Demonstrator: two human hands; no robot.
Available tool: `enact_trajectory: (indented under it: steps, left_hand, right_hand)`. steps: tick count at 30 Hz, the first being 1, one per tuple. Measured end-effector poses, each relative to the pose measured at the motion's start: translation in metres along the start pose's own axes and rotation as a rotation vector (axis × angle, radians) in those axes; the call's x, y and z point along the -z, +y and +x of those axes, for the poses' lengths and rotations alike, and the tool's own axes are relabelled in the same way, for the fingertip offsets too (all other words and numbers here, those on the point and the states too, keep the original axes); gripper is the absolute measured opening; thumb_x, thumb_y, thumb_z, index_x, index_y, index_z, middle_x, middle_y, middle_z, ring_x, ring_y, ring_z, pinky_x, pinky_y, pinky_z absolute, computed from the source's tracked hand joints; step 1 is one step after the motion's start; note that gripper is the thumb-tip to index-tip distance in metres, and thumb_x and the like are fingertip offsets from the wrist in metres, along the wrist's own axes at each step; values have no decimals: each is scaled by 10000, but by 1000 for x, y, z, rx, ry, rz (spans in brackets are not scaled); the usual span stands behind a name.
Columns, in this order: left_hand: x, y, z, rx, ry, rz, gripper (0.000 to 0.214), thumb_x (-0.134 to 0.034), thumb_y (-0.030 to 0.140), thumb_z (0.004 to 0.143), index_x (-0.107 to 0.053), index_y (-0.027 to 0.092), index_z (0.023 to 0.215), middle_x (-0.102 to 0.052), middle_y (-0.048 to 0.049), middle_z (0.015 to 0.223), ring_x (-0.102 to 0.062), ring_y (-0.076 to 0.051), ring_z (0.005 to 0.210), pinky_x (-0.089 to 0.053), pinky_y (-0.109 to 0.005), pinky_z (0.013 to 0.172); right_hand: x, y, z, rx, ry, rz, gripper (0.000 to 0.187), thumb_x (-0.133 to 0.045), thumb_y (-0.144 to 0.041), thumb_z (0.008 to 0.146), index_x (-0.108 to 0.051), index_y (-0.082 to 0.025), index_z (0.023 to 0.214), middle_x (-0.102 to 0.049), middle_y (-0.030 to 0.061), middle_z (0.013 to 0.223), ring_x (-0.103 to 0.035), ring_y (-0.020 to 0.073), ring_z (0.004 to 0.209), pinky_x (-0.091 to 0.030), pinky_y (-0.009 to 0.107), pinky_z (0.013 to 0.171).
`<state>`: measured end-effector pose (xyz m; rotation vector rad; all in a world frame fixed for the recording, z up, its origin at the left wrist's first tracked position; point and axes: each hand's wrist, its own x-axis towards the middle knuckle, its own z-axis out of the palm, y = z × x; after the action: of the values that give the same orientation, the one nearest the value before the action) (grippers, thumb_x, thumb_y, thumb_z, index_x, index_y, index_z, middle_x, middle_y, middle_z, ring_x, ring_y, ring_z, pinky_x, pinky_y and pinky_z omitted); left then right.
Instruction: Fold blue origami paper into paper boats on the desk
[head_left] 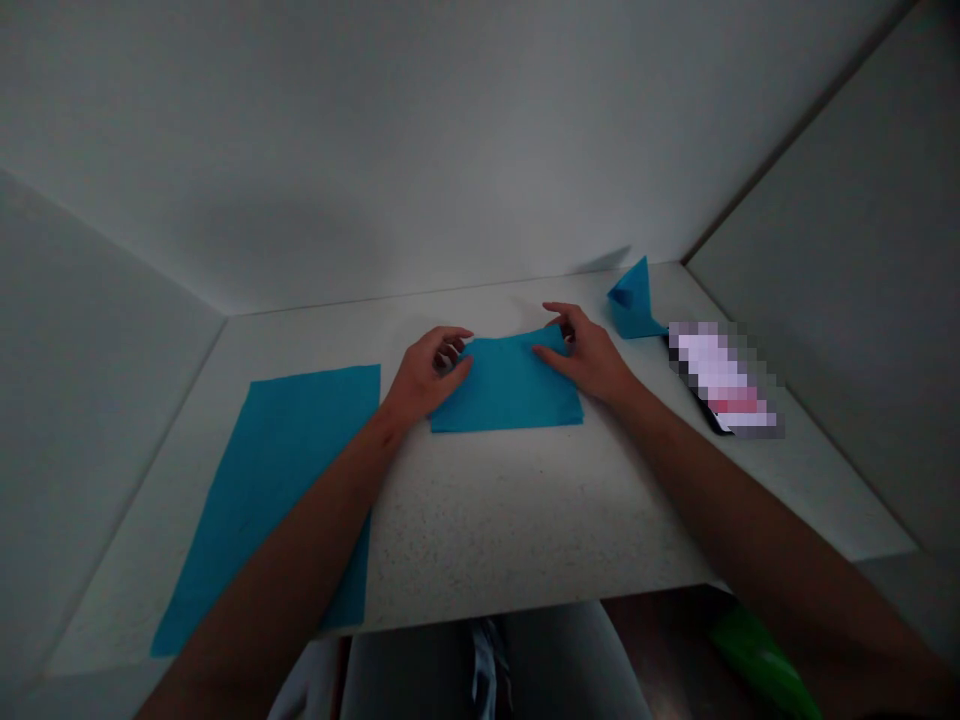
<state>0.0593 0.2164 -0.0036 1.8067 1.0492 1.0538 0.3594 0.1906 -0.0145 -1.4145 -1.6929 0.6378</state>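
A folded blue sheet of paper [506, 385] lies in front of me on the white tabletop, its folded layers making a wide rectangle. At its upper left corner is my left hand [433, 372], thumb on the sheet and fingers curled behind the edge. My right hand [589, 350] holds the upper right corner between the thumb on top and the fingers behind, with the index finger stretched out above. The sheet's top edge is raised slightly between both hands. Parts of the fingertips are hidden behind the paper.
A larger flat blue sheet [300, 450] lies at the left, partly under my left forearm. A pointed folded blue shape [634, 305] stands at the back right, beside a phone [716, 375] with a blurred screen. White walls [450, 150] enclose the table [525, 530].
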Motion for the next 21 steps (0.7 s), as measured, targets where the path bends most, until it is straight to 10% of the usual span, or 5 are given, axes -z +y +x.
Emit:
enact_trajectory:
  steps: [8,14,17,21]
  left_hand:
    - [5,-30,10,75,153,-140,317,-823,507,903,-731,221,1005,-732,-28,892,-666,-186,784,-540,-309,729]
    - [8,-15,7,-347,590,249,192,-747,412,979,-647,249,995,-758,-37,1027,-717,-225,1038,-543,-421,1025]
    - [5,0,-1,-484,524,412,100,-699,304,983,-610,262,998,-791,-64,1143,-718,-260,1199,-487,-500,1150]
    - [4,-4,-2,-503,208,395,147,-636,148,878,-626,254,979,-832,-49,1088,-763,-249,1166,-534,-470,1095]
  right_hand:
    - [1,-1,7,60,235,341,527,-810,-605,916,-687,-358,1365,-724,48,1122,-684,265,1025,-585,409,881]
    - [13,-5,7,398,233,110,224,-820,-529,954,-767,-320,1014,-762,24,969,-701,248,942,-547,463,953]
    - [30,-5,5,497,280,-99,116,-790,-424,988,-773,-318,1032,-812,48,1132,-724,287,1096,-485,505,1056]
    - [45,4,4,538,-82,-319,117,-788,-259,941,-766,-279,1054,-824,48,1240,-731,314,1174,-445,500,1043]
